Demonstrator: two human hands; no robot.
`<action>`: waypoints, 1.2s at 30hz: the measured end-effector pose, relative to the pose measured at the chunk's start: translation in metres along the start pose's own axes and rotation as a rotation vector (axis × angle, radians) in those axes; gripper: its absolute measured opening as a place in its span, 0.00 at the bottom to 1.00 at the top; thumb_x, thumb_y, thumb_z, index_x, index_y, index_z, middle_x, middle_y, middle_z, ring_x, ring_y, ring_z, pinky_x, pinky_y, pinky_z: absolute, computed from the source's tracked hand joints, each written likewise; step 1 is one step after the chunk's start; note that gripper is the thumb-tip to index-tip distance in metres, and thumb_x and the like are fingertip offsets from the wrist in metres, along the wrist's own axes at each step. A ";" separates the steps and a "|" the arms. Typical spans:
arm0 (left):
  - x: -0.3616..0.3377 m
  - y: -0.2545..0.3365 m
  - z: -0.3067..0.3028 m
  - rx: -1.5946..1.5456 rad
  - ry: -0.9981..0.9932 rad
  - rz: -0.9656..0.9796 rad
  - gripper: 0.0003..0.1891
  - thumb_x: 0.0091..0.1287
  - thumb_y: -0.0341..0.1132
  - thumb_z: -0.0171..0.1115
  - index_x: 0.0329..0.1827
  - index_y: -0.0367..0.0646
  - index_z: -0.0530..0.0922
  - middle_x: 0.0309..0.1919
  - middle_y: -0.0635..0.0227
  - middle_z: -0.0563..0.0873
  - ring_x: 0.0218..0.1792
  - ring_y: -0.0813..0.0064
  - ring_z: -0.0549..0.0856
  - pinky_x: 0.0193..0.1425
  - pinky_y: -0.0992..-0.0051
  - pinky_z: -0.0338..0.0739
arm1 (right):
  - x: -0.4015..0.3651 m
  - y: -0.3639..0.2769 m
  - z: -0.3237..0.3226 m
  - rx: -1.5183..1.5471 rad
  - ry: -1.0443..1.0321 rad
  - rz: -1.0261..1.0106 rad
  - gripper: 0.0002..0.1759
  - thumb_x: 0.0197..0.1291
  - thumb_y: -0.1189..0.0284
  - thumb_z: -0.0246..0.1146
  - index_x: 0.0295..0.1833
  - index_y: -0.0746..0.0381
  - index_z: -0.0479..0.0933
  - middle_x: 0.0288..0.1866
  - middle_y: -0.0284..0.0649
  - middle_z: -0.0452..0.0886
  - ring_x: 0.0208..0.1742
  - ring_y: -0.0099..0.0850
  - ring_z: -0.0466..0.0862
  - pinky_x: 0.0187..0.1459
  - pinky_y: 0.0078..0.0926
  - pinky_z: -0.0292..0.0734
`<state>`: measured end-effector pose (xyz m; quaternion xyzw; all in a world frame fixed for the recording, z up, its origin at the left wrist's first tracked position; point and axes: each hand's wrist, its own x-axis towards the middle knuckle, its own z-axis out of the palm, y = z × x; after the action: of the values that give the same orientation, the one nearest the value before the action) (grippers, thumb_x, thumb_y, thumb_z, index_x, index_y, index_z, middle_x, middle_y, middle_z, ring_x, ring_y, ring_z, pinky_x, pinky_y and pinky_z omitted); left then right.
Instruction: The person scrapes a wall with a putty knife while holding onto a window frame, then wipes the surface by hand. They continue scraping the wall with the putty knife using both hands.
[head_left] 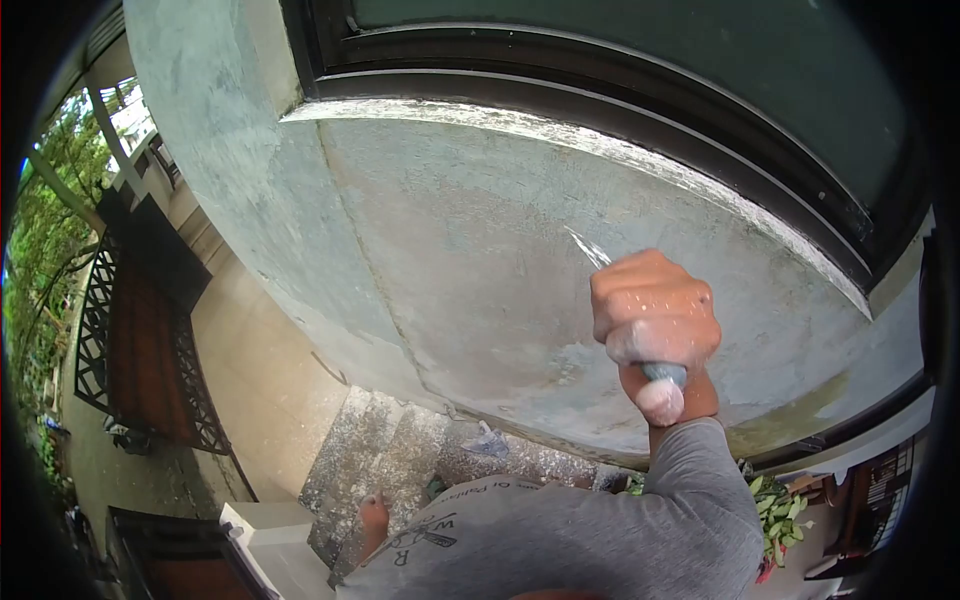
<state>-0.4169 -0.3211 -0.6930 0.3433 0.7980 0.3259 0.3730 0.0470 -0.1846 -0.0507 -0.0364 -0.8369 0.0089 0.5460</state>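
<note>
My right hand point(655, 305) is closed in a fist around the handle of a scraping tool, held close to a weathered grey-green wall point(480, 250). The narrow metal blade point(590, 248) sticks out beyond my knuckles toward the upper left, and the handle's rounded end point(660, 398) shows below my fist near the wrist. Whether the blade tip touches the wall, I cannot tell. Pale specks dot the back of my hand. My left hand does not appear.
Above is a dark window frame point(480, 50) over a chipped white ledge point(560, 125). Speckled floor tiles point(400, 440) lie below, with a small grey cloth point(487, 442) and what looks like a bare foot point(374, 520). A metal gate point(150, 350) stands left; leafy plants point(780, 515) grow lower right.
</note>
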 end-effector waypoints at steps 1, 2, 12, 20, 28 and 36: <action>-0.012 0.004 0.004 -0.021 0.036 -0.006 0.20 0.75 0.42 0.63 0.30 0.31 0.85 0.23 0.55 0.88 0.28 0.63 0.91 0.36 0.64 0.82 | 0.000 -0.008 0.001 0.034 0.000 -0.064 0.38 0.73 0.41 0.58 0.18 0.59 0.64 0.14 0.32 0.64 0.11 0.27 0.65 0.13 0.25 0.56; 0.002 -0.029 0.016 0.038 0.060 0.065 0.21 0.74 0.44 0.64 0.30 0.31 0.85 0.23 0.52 0.87 0.27 0.58 0.89 0.37 0.59 0.79 | -0.001 -0.016 0.003 0.068 -0.003 -0.128 0.38 0.75 0.41 0.54 0.18 0.59 0.63 0.13 0.33 0.65 0.10 0.27 0.64 0.13 0.23 0.57; -0.109 -0.064 0.022 0.081 0.136 -0.072 0.23 0.73 0.49 0.64 0.32 0.34 0.88 0.24 0.51 0.89 0.30 0.56 0.90 0.40 0.57 0.81 | -0.040 0.019 0.030 -0.098 0.055 -0.065 0.31 0.73 0.53 0.58 0.20 0.61 0.65 0.16 0.34 0.67 0.13 0.29 0.67 0.16 0.27 0.59; -0.132 -0.110 0.033 0.169 0.178 -0.179 0.25 0.71 0.55 0.63 0.35 0.37 0.90 0.27 0.52 0.90 0.33 0.51 0.90 0.43 0.53 0.80 | -0.037 0.003 0.012 -0.111 0.238 -0.003 0.39 0.78 0.40 0.48 0.20 0.59 0.59 0.14 0.35 0.65 0.12 0.27 0.64 0.15 0.23 0.57; -0.140 -0.077 0.032 0.123 0.167 -0.270 0.26 0.72 0.54 0.62 0.37 0.36 0.90 0.33 0.46 0.90 0.40 0.46 0.90 0.48 0.53 0.79 | -0.023 0.015 -0.027 0.034 0.432 -0.189 0.33 0.78 0.50 0.51 0.23 0.61 0.65 0.15 0.35 0.68 0.12 0.25 0.67 0.14 0.26 0.58; -0.100 -0.091 0.047 -0.013 0.289 -0.193 0.25 0.73 0.53 0.61 0.35 0.36 0.90 0.30 0.48 0.90 0.35 0.50 0.90 0.43 0.58 0.80 | -0.058 0.064 0.018 -0.073 0.365 0.072 0.29 0.76 0.60 0.55 0.21 0.64 0.61 0.16 0.36 0.64 0.16 0.26 0.61 0.20 0.29 0.53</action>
<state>-0.3574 -0.4380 -0.7502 0.2123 0.8705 0.3397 0.2859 0.0572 -0.1243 -0.1149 -0.0870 -0.7219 -0.0086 0.6865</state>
